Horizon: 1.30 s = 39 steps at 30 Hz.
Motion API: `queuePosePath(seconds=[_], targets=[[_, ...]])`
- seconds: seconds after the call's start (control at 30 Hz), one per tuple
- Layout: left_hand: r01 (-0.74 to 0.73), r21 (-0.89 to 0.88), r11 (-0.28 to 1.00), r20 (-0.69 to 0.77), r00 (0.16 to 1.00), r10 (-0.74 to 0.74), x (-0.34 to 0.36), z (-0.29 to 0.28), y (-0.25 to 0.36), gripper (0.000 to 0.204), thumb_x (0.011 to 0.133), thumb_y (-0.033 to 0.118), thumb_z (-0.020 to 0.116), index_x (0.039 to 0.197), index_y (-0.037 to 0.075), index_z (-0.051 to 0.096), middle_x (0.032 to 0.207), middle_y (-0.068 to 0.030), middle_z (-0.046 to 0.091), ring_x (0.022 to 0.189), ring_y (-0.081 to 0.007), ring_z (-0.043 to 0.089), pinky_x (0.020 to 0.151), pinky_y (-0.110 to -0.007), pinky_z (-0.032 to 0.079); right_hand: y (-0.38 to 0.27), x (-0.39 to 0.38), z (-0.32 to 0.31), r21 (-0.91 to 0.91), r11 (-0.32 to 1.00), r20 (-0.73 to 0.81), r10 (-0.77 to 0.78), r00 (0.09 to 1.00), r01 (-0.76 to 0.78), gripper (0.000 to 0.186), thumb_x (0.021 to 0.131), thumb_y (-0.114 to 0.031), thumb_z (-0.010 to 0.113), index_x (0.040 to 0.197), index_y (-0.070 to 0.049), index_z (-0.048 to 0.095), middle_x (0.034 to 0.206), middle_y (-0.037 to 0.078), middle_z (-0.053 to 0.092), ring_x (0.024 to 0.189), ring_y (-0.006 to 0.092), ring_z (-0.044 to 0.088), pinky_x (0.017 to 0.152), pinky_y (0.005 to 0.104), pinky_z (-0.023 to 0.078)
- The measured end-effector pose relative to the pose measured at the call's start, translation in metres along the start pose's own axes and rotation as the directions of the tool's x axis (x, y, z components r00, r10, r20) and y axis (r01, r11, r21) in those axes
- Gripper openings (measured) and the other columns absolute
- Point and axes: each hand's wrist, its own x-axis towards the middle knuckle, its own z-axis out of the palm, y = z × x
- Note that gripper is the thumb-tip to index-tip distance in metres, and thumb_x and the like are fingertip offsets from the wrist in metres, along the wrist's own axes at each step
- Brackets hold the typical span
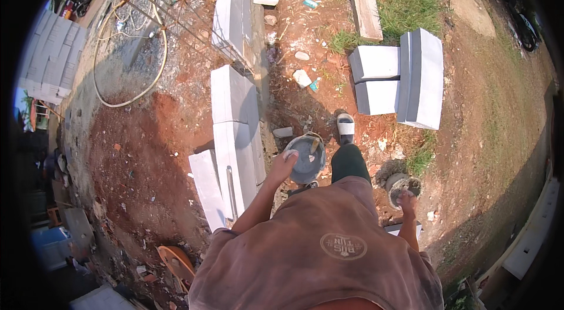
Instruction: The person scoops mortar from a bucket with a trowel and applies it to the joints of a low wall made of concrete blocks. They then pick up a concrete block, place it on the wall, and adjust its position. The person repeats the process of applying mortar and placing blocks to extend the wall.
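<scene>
My left hand (285, 164) is closed on the left rim of a dark grey bucket (302, 174), just right of a low wall of pale blocks (230, 95). Inside the bucket lies something with a short tan handle (315, 145); the rest of it is hard to make out. Down at my right side, my right hand (406, 198) is closed at the rim of a small cement-crusted bucket (397, 182). My fingers partly cover that rim. One foot in a white-strapped sandal (346, 126) stands ahead between the two buckets.
Loose pale blocks (379, 97) stand ahead right, near a wooden plank (365, 9). Thin steel rods (197, 31) rise beside the wall at left, with a looped hose (165, 54) beyond. Rubble and a white chunk (282, 132) lie on the red soil.
</scene>
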Motion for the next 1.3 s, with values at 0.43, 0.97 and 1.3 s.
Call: queuePosePath(seconds=[0.43, 0.97, 1.3], targets=[[0.007, -0.064, 0.998, -0.261, 0.965, -0.024, 0.207, -0.022, 0.198, 0.041, 0.089, 0.031, 0.055, 0.11, -0.004, 0.058, 0.099, -0.0159, 0.065, 0.096, -0.0229, 0.061, 0.084, -0.033, 0.045, -0.3, 0.265, 0.012, -0.459, 0.877, 0.092, 0.21, 0.973, -0.146, 0.021, 0.088, -0.028, 0.057, 0.091, -0.007, 0.058, 0.073, 0.004, 0.059, 0.058, 0.0171, 0.057, 0.041, 0.0314, 0.042], [0.337, 0.794, 0.506, -0.093, 0.89, -0.447, 0.189, -0.073, 0.095, 0.033, 0.087, 0.029, 0.048, 0.092, 0.001, 0.064, 0.086, -0.0175, 0.066, 0.077, -0.0302, 0.065, 0.073, -0.04, 0.051, -0.64, 0.357, 0.268, -0.3, 0.867, 0.489, -0.219, 0.844, 0.399, 0.031, 0.085, -0.027, 0.063, 0.085, 0.004, 0.064, 0.068, 0.005, 0.059, 0.057, 0.012, 0.055, 0.053, 0.0271, 0.048], [0.238, 0.761, 0.604, -0.133, 0.968, -0.213, 0.475, -0.186, 0.225, 0.03, 0.085, 0.027, 0.049, 0.087, 0.002, 0.065, 0.081, -0.0177, 0.065, 0.076, -0.0319, 0.064, 0.072, -0.04, 0.05, -0.912, 0.506, 0.328, -0.206, 0.574, 0.309, -0.73, 0.609, 0.793, 0.031, 0.091, -0.027, 0.053, 0.084, 0.002, 0.061, 0.064, 0.001, 0.054, 0.059, 0.0105, 0.049, 0.055, 0.0284, 0.042]])
